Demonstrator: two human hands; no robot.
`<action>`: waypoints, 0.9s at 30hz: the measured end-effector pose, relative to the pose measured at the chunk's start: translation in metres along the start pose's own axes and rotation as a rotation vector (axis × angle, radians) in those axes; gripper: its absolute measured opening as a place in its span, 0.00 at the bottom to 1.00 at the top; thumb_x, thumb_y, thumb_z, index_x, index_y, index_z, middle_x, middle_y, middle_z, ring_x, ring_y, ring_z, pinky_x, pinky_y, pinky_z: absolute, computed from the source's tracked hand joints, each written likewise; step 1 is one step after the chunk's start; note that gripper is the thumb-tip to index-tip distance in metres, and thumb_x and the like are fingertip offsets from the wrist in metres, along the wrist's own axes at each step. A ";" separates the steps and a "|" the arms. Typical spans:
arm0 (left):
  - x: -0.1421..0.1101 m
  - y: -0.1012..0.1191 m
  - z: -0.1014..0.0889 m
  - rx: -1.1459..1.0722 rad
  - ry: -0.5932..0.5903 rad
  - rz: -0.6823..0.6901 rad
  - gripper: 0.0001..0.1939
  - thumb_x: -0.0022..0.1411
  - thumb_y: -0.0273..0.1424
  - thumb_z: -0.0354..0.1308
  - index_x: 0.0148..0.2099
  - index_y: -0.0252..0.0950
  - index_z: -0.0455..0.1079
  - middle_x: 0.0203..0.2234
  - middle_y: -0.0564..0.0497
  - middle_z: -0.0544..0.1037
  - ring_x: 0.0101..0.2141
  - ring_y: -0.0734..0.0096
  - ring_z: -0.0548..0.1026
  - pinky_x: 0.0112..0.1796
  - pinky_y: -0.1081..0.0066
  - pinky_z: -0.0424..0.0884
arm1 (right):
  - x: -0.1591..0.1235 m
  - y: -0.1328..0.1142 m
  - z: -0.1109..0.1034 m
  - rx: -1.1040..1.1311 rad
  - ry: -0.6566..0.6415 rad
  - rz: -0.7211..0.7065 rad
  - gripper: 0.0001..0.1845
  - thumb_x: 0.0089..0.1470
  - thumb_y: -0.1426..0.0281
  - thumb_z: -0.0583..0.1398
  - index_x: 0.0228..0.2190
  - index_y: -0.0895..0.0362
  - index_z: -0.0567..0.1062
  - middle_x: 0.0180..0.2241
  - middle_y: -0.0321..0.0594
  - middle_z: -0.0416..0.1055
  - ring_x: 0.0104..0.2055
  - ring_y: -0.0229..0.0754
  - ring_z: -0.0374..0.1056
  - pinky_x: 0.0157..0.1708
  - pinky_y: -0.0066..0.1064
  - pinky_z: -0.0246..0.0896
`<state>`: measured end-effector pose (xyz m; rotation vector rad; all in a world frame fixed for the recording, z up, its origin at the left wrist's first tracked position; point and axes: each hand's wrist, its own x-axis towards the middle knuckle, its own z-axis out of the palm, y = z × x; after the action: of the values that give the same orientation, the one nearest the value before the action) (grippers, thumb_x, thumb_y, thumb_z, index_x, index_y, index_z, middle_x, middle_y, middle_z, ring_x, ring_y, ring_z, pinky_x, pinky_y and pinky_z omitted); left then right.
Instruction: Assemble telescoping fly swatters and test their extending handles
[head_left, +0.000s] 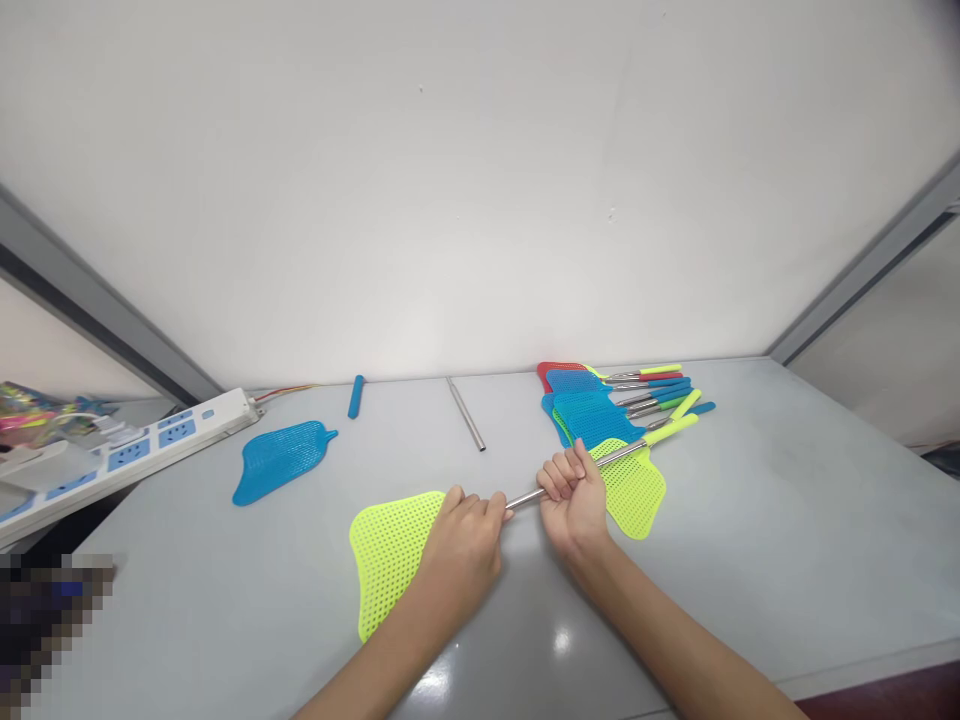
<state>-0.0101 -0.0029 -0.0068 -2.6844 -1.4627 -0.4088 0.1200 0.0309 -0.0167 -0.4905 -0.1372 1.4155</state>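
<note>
Head view: left hand point(466, 535), right hand point(574, 500) clenched around yellow swatter point(396, 550); mark point(208, 414) on power strip point(150, 448) unreadable.

I count one left hand point(466, 538), one right hand point(576, 505), one held lime fly swatter point(391, 550), one loose blue swatter head point(281, 460), one loose blue grip point(355, 397), one loose metal tube point(466, 413) and one power strip point(223, 411). The swatter pile point(592, 420)? Several, too overlapped for an exact number tbh.

At left, a white power strip point(153, 443) edges the table point(787, 510).
</note>
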 end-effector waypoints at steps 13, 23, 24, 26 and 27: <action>0.000 0.001 0.001 -0.010 -0.012 -0.015 0.14 0.59 0.22 0.39 0.24 0.35 0.60 0.15 0.51 0.66 0.19 0.69 0.62 0.27 0.68 0.51 | -0.002 0.003 0.000 0.011 0.009 0.003 0.23 0.49 0.61 0.54 0.14 0.57 0.49 0.11 0.24 0.39 0.12 0.28 0.33 0.10 0.22 0.35; 0.000 0.002 0.002 0.003 -0.038 -0.017 0.14 0.59 0.23 0.38 0.27 0.34 0.62 0.16 0.51 0.67 0.21 0.69 0.63 0.28 0.68 0.51 | -0.004 0.003 0.001 0.018 0.031 -0.002 0.22 0.49 0.62 0.54 0.14 0.57 0.49 0.11 0.24 0.39 0.12 0.28 0.34 0.10 0.23 0.34; 0.000 0.002 0.003 0.003 -0.038 -0.017 0.13 0.59 0.23 0.38 0.27 0.34 0.62 0.16 0.51 0.67 0.21 0.69 0.63 0.28 0.68 0.51 | -0.005 0.003 0.001 0.025 0.032 -0.001 0.22 0.49 0.63 0.54 0.14 0.57 0.49 0.11 0.24 0.39 0.12 0.28 0.34 0.10 0.23 0.34; 0.000 0.003 0.003 0.007 -0.038 -0.021 0.13 0.60 0.23 0.38 0.27 0.34 0.62 0.16 0.51 0.67 0.21 0.69 0.63 0.28 0.68 0.52 | -0.005 0.004 0.001 0.038 0.023 0.005 0.22 0.49 0.63 0.54 0.14 0.57 0.49 0.11 0.24 0.39 0.12 0.28 0.33 0.10 0.22 0.34; 0.000 0.003 0.003 0.009 -0.038 -0.023 0.13 0.60 0.24 0.38 0.27 0.34 0.62 0.17 0.51 0.67 0.21 0.69 0.63 0.28 0.68 0.52 | -0.006 0.004 0.001 0.047 0.018 0.010 0.22 0.49 0.63 0.54 0.14 0.57 0.49 0.11 0.24 0.39 0.12 0.28 0.33 0.10 0.22 0.34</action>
<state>-0.0068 -0.0046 -0.0095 -2.6851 -1.5035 -0.3541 0.1148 0.0259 -0.0162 -0.4657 -0.0875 1.4204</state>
